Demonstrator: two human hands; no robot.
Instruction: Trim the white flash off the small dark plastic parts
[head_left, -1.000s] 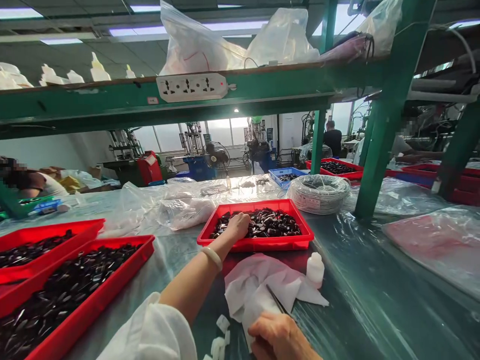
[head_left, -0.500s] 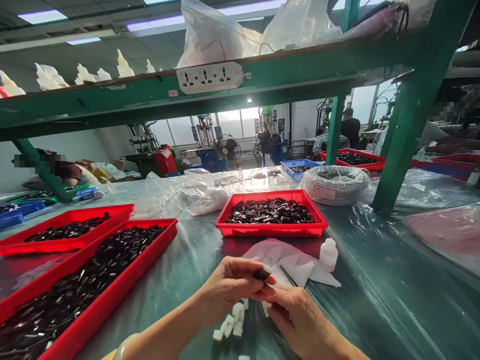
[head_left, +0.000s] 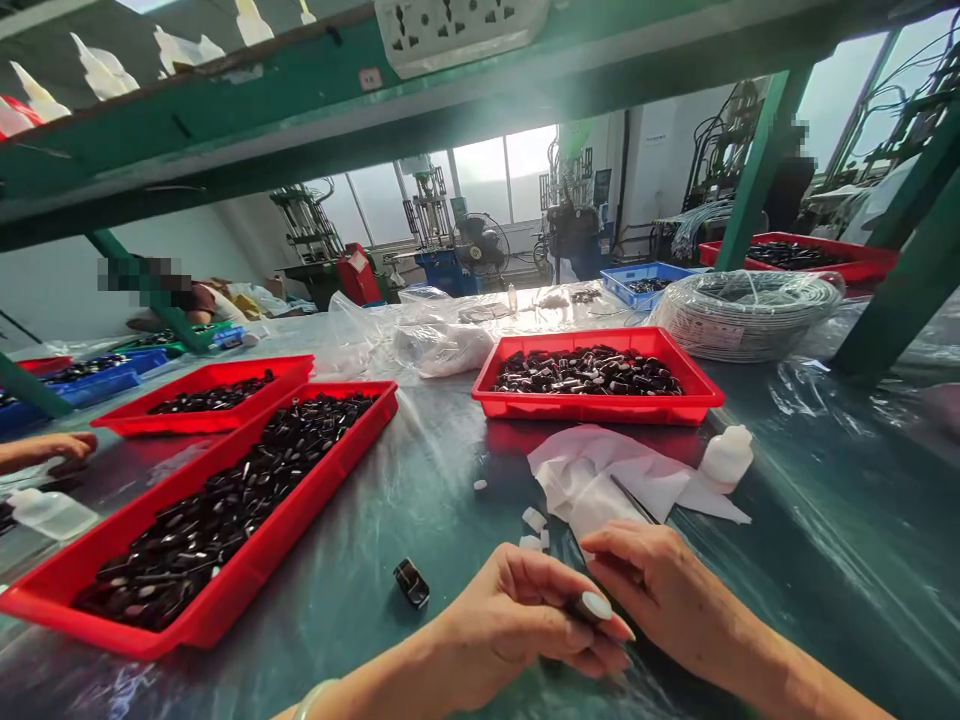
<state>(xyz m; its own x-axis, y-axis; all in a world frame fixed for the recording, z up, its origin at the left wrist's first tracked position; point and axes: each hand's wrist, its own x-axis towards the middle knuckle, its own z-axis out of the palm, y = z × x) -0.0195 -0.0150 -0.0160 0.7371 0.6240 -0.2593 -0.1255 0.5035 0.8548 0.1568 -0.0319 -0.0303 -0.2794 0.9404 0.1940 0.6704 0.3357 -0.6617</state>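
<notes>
Farther right in view: left grip [head_left: 534, 618] pinching one dark, white-faced piece [head_left: 595, 606]; right grip [head_left: 664, 585] too hidden to tell.

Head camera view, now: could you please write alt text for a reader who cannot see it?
A left hand holds a small dark piece with a white oval face, the right hand beside it. Ahead on a green table are white cloth, a white bottle and a red tray of black parts; two more such trays stand at left.
</notes>
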